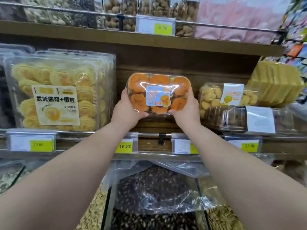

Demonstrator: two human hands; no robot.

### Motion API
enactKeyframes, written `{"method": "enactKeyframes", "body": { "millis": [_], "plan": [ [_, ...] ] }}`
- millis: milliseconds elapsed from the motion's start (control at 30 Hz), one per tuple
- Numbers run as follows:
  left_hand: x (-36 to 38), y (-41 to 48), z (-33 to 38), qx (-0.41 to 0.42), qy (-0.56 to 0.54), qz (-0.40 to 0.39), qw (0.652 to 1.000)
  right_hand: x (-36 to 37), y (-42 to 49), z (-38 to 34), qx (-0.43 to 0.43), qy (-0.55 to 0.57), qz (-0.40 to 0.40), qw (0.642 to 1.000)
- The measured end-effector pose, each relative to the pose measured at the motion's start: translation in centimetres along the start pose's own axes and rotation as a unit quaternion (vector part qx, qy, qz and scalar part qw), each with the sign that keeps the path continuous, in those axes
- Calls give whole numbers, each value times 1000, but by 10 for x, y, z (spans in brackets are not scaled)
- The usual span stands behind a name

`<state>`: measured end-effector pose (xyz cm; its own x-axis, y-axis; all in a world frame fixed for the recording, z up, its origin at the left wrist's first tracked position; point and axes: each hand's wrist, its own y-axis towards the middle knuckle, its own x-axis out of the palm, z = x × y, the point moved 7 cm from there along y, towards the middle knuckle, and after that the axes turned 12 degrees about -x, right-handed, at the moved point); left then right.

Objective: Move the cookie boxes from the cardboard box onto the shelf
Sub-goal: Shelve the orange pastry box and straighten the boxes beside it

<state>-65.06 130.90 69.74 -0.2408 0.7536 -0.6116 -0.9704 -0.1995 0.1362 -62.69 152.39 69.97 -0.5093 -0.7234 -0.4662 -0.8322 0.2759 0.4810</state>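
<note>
A clear plastic cookie box [158, 92] with orange cookies and a blue label is held upright, its top facing me, in the open gap of the wooden shelf [154, 127]. My left hand [127, 110] grips its left side and lower corner. My right hand [186, 108] grips its right side and lower corner. The box's bottom edge hovers just above or at the shelf board; I cannot tell if it touches. The cardboard box is out of view.
Large clear boxes of yellow cookies [56, 93] stand left of the gap. Smaller cookie boxes [229, 97] and a dark one [240, 120] lie to the right. Price tags [125, 146] line the shelf rail. Bins of seeds [154, 193] sit below. An upper shelf [149, 39] hangs overhead.
</note>
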Motion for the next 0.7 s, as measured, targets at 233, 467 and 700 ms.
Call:
{"method": "enactKeyframes", "body": {
  "millis": [233,467,700],
  "plan": [
    [-7,-5,2,-1,18,-3,1000,-4,-3,-6,28,-79,-43,996],
    [-45,-62,29,135,7,34,990,-28,-57,-62,-68,-58,-77,993],
    [-97,-201,-21,82,-54,-25,995,-53,-193,-118,-139,47,-137,980]
  ]
}}
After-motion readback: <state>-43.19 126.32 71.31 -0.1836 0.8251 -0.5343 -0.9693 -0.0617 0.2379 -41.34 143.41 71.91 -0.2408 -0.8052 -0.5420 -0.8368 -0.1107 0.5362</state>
